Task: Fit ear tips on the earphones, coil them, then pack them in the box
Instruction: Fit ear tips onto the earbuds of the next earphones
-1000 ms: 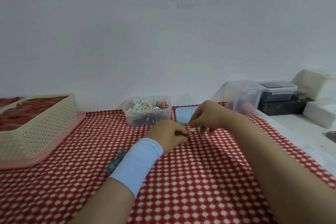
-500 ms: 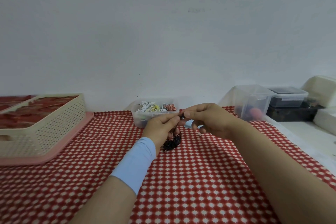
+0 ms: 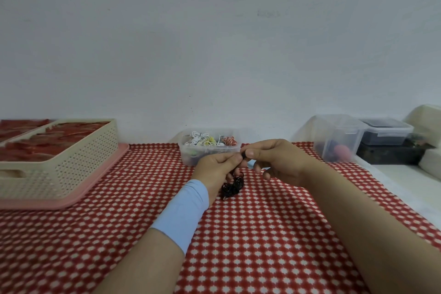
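Over the middle of the counter (image 3: 262, 234) both hands meet on the black earphones (image 3: 232, 185). The left hand (image 3: 213, 167) has its grip pinched on the bud end, and the cable hangs below in a loose tangle. The right hand (image 3: 281, 162) pinches the same bud, perhaps seating a tip; it is too small to tell. The cable looks light, limp and quick to snag, so hold the hard bud. The clear box (image 3: 188, 159) stands just beyond.

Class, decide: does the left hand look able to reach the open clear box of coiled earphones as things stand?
Probably yes. The box sits just behind the left hand, open-topped, with nothing between them; but that hand grips the black earphones, so it is occupied.
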Tool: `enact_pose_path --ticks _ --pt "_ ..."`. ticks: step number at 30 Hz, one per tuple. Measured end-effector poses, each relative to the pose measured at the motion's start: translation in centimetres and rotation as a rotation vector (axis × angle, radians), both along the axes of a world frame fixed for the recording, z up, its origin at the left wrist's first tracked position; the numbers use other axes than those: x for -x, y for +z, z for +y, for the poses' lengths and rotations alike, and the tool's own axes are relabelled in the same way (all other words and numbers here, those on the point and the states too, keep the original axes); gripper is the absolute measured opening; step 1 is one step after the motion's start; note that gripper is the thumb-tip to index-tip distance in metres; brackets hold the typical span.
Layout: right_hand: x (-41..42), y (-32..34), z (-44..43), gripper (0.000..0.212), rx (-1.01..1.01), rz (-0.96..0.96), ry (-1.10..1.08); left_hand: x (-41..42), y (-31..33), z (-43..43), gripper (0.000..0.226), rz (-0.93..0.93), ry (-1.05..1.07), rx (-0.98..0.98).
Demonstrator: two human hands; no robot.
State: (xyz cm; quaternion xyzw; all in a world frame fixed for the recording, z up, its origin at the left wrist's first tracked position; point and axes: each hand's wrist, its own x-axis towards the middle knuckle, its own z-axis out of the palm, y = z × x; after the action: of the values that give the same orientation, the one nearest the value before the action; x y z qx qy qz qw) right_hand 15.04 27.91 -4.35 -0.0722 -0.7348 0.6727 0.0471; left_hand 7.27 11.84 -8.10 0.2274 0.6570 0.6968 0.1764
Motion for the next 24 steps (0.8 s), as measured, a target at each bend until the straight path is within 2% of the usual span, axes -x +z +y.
enact_pose_path --ticks 3,10,14,17,24 --pt "0.0 -0.2 0.1 0.019 0.01 -0.009 0.015 0.0 0.0 0.1 0.013 -0.006 -0.006 -0.018" --pt "0.2 -0.3 0.3 0.016 -0.004 -0.059 0.018 0.0 0.2 -0.2 0.016 0.133 0.011 0.047" --pt "0.3 -0.2 0.1 0.016 -0.01 -0.047 0.001 0.0 0.0 -0.1 0.016 0.115 0.016 0.014" --pt "0.2 0.0 0.1 0.016 -0.054 -0.071 0.014 0.2 0.0 -0.2 0.014 0.158 -0.002 0.064" --pt "-0.2 0.2 1.2 0.02 -0.023 -0.093 0.028 0.4 -0.4 0.5 0.015 0.061 -0.043 0.044"
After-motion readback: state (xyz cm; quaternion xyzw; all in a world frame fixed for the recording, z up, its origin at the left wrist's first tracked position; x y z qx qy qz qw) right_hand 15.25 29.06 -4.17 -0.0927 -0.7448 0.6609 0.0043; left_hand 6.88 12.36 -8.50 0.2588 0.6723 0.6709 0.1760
